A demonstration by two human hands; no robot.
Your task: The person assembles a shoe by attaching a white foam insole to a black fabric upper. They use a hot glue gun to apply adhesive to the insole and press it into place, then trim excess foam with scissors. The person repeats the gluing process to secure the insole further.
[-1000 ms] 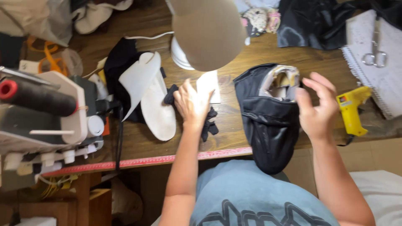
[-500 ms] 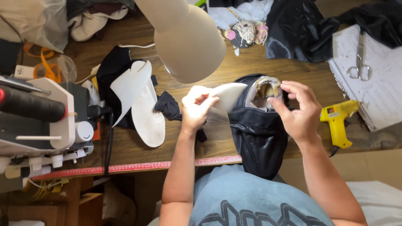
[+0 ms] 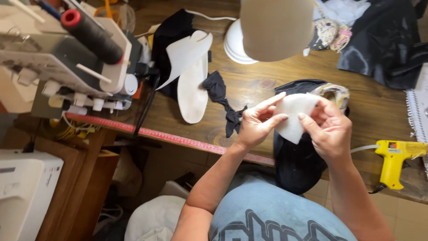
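Both my hands hold a small white foam piece [image 3: 292, 117] just above the wooden table [image 3: 258, 85]. My left hand [image 3: 256, 122] pinches its left edge with fingers stretched over the top. My right hand [image 3: 327, 129] grips its right side. Under the piece lies a black fabric shoe upper [image 3: 296, 163] that hangs over the table's front edge, with a patterned lining [image 3: 334, 91] showing at its far end.
A white insole and white cut pieces [image 3: 191, 76] lie on black fabric at the left, beside a black scrap [image 3: 225, 105]. A sewing machine with a black thread cone [image 3: 89, 31] stands far left. A lamp shade [image 3: 276, 27] hangs overhead; a yellow glue gun [image 3: 394, 156] lies right.
My left hand picked the white piece off the table and brought it over the black upper. My right hand left the upper's lining and joined it on the piece.
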